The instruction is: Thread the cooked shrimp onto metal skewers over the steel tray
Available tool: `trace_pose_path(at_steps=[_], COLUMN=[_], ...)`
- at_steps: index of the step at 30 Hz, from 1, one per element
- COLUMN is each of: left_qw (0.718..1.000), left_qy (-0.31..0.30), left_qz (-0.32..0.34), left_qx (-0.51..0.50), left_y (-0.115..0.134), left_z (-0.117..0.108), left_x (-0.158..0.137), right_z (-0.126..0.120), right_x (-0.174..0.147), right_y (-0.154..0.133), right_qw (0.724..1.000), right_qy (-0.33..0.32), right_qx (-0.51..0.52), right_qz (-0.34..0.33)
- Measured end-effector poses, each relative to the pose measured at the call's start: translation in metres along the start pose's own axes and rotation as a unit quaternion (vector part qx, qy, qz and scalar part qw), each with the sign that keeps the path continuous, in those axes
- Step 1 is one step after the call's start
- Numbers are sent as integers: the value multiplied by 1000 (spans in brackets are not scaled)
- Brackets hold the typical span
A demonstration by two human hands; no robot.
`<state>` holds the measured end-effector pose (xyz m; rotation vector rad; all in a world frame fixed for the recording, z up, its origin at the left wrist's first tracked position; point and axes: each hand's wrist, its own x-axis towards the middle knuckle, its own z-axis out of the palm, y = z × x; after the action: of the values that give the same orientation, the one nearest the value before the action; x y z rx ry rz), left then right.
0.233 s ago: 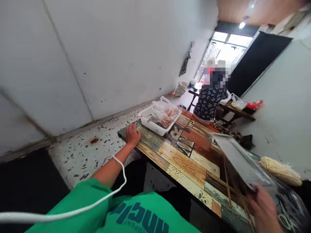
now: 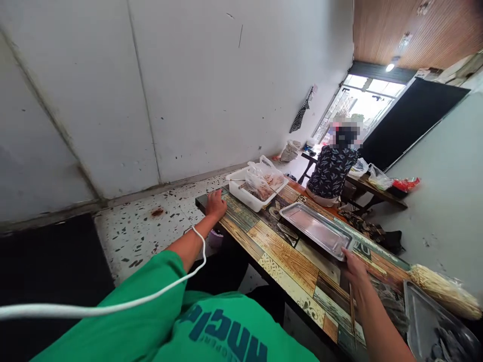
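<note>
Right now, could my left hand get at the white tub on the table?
Probably yes. The left hand rests on the edge of the table, close by the white tub, with nothing showing between them; the metal tray, in the right hand, is on the tub's other side.

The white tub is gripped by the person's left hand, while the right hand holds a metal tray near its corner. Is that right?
Not quite: the left hand isn't on the white tub. The head view shows it on the edge of the table, apart from the tub. The right hand does hold a metal tray near its corner.
</note>
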<state>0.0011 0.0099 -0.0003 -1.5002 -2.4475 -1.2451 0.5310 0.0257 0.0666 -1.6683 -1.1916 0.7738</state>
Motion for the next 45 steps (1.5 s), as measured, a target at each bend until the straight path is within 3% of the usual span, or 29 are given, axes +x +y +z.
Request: trace_pose_path(at_steps=[4,7,9,13,14,16,18,21,25,30,34,36,39,42,43,45], left_qw=[1000,1000,999,997,996,990,979,968,971,912,833,813,843,893,896,864], left_qy=[9,17,27,54,66,96,118,87,-69,-313,-411,-418,-375,-296,-290,-332], left_qz=[-7,-5,-10,4,15,50,113,196,226,251,366,400,382,318,274,158], left_qx=[-12,-25,-34,-57,-66,-91,-123,-129,19,89,60,73,60,-113,-197,-344], left_y=[0,0,1,-1,-2,0,11,47,109,149,154,153,152,160,166,182], left_z=[3,5,4,0,-2,-8,-17,-34,-47,-44,-47,-56,-80,-93,-90,-74], left_x=[1,1,-2,-14,-16,-16,-7,22,61,63,46,42,44,41,37,22], right_z=[2,2,19,92,116,163,205,250,268,242,209,192,169,152,148,144], right_x=[13,20,25,22,18,8,-2,-9,-11,-12,-10,-8,-13,-32,-42,-64], right_y=[-24,-52,-75,-125,-137,-160,-175,-184,-188,-205,-195,-182,-158,-139,-133,-123], right_qw=[983,947,925,893,875,799,770,779,790,799,822,853,908,957,970,984], right_qy=[0,16,-1,-96,-126,-196,-209,-185,-181,-154,-139,-151,-171,-153,-137,-100], right_qx=[-180,-314,-365,-396,-410,-481,-516,-545,-549,-537,-481,-406,-235,-80,-34,53], right_qz=[-28,-67,-103,-190,-222,-303,-311,-250,-205,-222,-270,-290,-301,-232,-199,-138])
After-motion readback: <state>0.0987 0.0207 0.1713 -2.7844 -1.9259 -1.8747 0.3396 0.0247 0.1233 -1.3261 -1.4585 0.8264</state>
